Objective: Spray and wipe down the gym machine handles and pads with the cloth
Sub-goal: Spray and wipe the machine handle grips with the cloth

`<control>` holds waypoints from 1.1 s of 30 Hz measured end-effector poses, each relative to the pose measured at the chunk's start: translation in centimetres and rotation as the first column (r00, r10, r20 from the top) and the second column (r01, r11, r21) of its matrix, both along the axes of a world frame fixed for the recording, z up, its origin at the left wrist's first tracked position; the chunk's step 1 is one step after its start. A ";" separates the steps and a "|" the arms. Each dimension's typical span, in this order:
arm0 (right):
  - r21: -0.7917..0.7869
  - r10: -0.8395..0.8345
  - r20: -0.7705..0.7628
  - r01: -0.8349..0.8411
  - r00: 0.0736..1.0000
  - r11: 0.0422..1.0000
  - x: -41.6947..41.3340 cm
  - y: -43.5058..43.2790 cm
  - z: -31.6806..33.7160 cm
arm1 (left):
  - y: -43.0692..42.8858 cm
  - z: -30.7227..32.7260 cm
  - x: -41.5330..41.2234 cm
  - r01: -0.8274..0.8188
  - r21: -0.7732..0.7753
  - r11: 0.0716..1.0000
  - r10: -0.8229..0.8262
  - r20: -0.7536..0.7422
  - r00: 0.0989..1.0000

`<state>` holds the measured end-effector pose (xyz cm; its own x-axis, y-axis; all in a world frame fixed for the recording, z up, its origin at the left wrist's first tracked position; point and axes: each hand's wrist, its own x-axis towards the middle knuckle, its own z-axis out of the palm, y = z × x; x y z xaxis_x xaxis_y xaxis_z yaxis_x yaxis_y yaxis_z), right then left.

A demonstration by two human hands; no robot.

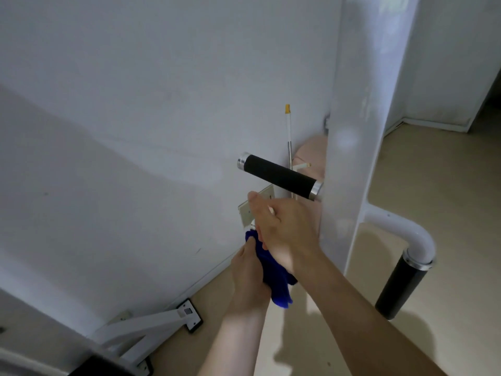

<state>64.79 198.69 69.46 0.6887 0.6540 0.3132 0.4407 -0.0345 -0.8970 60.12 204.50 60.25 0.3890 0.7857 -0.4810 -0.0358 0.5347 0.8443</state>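
Observation:
A blue cloth [272,280] is bunched around a lower handle of the white gym machine; only that handle's silver end cap [252,226] shows. My left hand [248,275] grips the cloth from below. My right hand [282,229] closes over the cloth and handle from above, with a thin white stick poking out near its fingers. Just above, a black foam handle [279,176] with silver end caps juts left from the white upright post [349,158]. Another black handle [398,287] hangs from a curved white tube at the right. No spray bottle is in view.
A white wall fills the left and back. A white machine base leg [151,321] with black feet lies on the beige floor at lower left. A thin pole with a yellow tip [288,131] and a pink object [311,156] stand in the corner behind the post.

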 end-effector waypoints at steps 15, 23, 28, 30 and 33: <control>0.109 0.109 -0.218 -0.086 0.970 0.990 -2.4 1.4 2.5 | 1.4 6.6 -4.7 -0.076 -0.129 0.989 0.125 0.430 0.894; 0.090 -0.139 -0.464 0.203 0.875 0.975 0.2 -1.4 2.2 | 2.9 17.0 -1.0 -0.051 0.508 0.860 -0.222 0.462 0.858; 0.183 -0.009 -0.476 0.109 0.879 0.977 1.3 -2.4 3.5 | 4.4 17.1 3.8 0.326 0.944 0.054 -0.388 -0.281 0.878; 0.204 0.024 -0.456 0.078 0.890 0.976 1.7 -2.5 3.7 | 5.0 16.2 5.6 0.563 0.658 -0.500 -0.079 -0.682 0.727; 0.221 0.021 -0.419 0.080 0.908 0.972 2.2 -2.6 3.3 | 4.9 16.9 7.5 0.690 0.320 -0.649 0.250 -0.767 0.590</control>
<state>67.00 196.06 72.78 0.8062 0.5767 0.1323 0.0282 0.1859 -0.9822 67.58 209.42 77.16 0.9732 -0.0674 0.2200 -0.0055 -0.9626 -0.2710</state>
